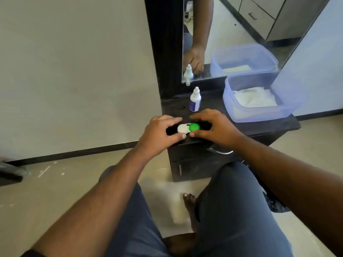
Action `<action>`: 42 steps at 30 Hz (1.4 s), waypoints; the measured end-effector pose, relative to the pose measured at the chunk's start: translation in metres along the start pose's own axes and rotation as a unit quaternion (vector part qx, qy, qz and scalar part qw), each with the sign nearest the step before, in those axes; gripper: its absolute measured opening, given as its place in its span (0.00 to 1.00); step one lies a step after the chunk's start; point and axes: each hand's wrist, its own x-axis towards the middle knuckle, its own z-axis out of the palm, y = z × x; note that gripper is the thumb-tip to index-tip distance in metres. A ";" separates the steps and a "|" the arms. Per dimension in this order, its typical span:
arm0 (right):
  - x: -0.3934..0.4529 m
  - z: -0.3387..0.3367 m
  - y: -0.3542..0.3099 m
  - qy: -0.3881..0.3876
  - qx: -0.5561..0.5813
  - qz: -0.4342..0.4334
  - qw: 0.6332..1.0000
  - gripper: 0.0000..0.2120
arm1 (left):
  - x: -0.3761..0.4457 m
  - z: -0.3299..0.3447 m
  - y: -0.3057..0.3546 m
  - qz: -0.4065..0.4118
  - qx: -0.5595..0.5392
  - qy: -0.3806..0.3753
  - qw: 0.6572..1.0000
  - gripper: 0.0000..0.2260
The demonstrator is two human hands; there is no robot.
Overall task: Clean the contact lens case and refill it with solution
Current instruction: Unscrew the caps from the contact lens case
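Observation:
A contact lens case (188, 128) with one white cap and one green cap lies on the dark cabinet top (269, 125) near its front edge. My left hand (159, 134) curls around the white-capped side, thumb and fingers touching it. My right hand (217, 127) grips the green-capped side, thumb at the front, fingers behind. Both caps are on. A small white solution bottle (195, 99) with a blue label stands upright just behind the case, its cap on.
A translucent blue plastic box (258, 97) holding white tissue sits at the right back of the cabinet. A mirror (232, 38) stands behind. Below the top are a drawer handle (220, 151) and my knees close to the cabinet front.

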 end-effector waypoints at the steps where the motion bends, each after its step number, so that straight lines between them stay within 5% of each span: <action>1: 0.002 0.004 0.002 0.013 -0.003 -0.007 1.000 0.22 | 0.002 0.002 -0.003 0.000 -0.004 0.011 1.000 0.23; 18: 0.006 0.013 0.011 0.032 -0.011 -0.007 0.999 0.19 | -0.001 0.029 -0.010 0.035 -0.085 0.136 0.986 0.14; 22: 0.006 0.013 0.012 0.033 -0.003 -0.013 0.999 0.20 | -0.004 0.033 -0.015 0.041 -0.073 0.118 0.989 0.21; 28: 0.008 0.012 0.010 0.028 0.010 -0.012 0.999 0.20 | -0.008 0.029 -0.019 0.050 -0.100 0.131 0.985 0.15; 42: 0.009 0.012 0.013 0.022 0.015 -0.013 1.000 0.20 | -0.014 0.025 -0.006 0.006 -0.159 0.136 0.978 0.20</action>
